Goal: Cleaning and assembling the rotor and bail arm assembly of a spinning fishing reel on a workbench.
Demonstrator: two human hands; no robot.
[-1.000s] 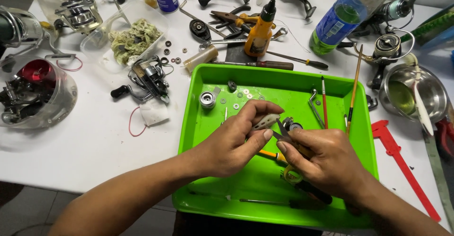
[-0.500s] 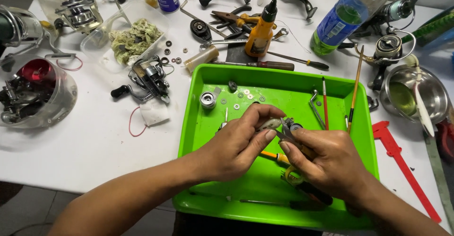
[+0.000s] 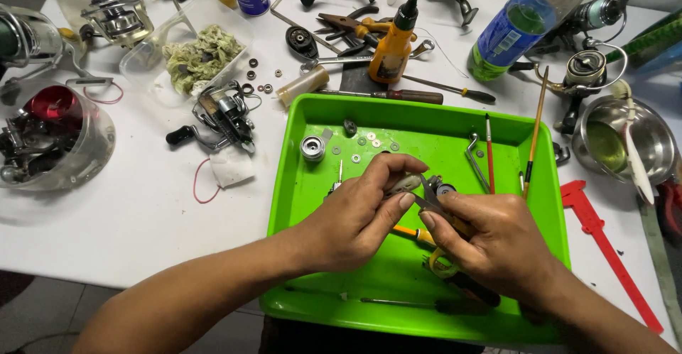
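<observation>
Hands meet over the bright green plastic tray (image 3: 547, 183), working a small grey metal reel part (image 3: 407, 181).
The left hand (image 3: 355, 215) pinches the part between thumb and fingertips; the right hand (image 3: 497, 244) grips slim metal pliers (image 3: 433, 203) whose tips touch it. The part looks light, rigid and probably oily, so best held by its edges, above the tray.

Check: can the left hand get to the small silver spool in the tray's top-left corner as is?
Probably yes: the silver spool sits apart on bare green tray beyond the left hand, unobstructed. But that hand is pinching a small part.
</observation>
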